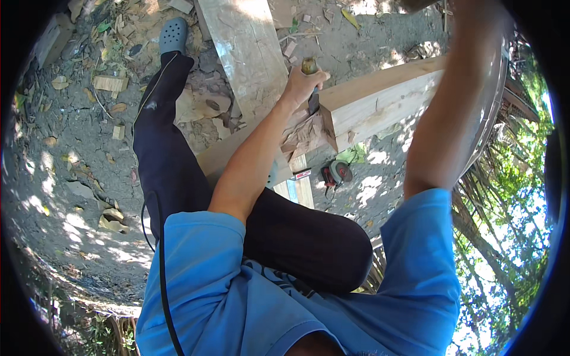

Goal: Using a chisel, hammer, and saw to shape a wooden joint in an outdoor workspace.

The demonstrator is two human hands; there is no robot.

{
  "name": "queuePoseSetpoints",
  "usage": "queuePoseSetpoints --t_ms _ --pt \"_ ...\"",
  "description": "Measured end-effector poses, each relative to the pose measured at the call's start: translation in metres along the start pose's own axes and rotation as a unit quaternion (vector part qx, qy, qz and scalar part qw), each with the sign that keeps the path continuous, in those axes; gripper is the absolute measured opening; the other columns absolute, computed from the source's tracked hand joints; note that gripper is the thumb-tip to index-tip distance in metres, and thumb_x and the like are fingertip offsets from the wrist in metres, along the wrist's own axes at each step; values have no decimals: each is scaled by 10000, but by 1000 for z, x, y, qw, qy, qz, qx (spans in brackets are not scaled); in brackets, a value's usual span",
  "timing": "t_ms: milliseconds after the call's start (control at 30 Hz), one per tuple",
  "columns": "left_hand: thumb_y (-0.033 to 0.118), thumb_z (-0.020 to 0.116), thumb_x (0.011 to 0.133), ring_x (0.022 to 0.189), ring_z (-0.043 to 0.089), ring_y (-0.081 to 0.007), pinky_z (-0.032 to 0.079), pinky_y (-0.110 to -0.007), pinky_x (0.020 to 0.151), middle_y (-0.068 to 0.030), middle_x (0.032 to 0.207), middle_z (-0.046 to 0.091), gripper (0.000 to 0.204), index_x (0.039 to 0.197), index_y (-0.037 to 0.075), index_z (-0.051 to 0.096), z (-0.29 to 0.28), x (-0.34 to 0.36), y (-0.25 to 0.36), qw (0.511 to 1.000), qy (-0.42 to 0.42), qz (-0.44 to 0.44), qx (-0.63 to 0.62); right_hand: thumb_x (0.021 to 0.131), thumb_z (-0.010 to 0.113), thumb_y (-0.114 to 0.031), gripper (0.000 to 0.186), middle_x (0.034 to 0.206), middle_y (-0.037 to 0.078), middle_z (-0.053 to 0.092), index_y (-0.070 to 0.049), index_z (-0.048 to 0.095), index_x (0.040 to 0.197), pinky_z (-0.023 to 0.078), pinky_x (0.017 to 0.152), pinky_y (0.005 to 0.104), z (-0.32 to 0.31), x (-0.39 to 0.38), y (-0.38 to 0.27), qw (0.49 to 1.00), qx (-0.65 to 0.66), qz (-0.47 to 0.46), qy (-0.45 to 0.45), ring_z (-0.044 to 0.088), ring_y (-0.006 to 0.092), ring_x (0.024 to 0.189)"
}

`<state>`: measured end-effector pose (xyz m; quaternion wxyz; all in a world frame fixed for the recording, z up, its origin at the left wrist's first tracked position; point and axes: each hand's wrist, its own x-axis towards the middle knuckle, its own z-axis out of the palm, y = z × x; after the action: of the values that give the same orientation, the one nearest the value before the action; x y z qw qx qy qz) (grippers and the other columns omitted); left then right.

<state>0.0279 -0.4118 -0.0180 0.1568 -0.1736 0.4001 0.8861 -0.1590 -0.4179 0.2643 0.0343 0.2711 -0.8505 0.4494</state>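
Note:
My left hand (304,84) is closed around a chisel (313,102), its yellowish handle end showing above the fist. The blade points down at the cut end of a thick, pale timber beam (386,89). Wood chips and splintered pieces (306,135) lie beside that end. My right arm is raised high at the upper right. The right hand (478,10) is smeared by motion at the picture's top edge, so its fingers do not show. Close to it, a dark brown block-like thing (418,4) is cut off by that edge; what it is I cannot make out.
A wide plank (246,50) runs up from the joint area, with another timber (228,145) under my left forearm. A red and black power tool with a disc (337,174) sits on the ground. Wood offcuts (111,83) and dry leaves are scattered at left.

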Motion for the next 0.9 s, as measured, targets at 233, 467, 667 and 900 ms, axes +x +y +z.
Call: queuePoseSetpoints --t_ms 233,467,667,900 --pt "111 706 823 566 539 -100 416 -273 543 -13 641 590 145 738 48 606 -17 -9 -11 993 85 32 -73 755 649 -171 215 881 257 675 -6 614 888 501 758 490 49 -170 61 790 -399 221 -409 637 454 861" --pt "163 720 831 706 576 -131 470 -295 663 -22 777 633 152 833 31 645 30 -90 -13 949 -50 180 252 769 647 -193 273 761 244 625 28 591 919 480 685 451 -32 -269 -10 869 -177 445 -124 614 401 731" --pt "172 717 885 601 554 -97 428 -260 570 -1 628 559 228 726 69 592 -17 -59 75 979 72 78 171 818 644 -253 328 740 261 635 52 590 925 502 655 451 -15 -444 -28 845 -104 525 19 652 406 686" --pt "166 728 879 531 482 -80 374 -232 531 9 600 529 246 721 78 562 29 -57 110 905 -105 109 398 790 675 -256 339 673 135 614 55 597 900 498 608 372 88 -542 -35 659 186 677 271 620 205 614"
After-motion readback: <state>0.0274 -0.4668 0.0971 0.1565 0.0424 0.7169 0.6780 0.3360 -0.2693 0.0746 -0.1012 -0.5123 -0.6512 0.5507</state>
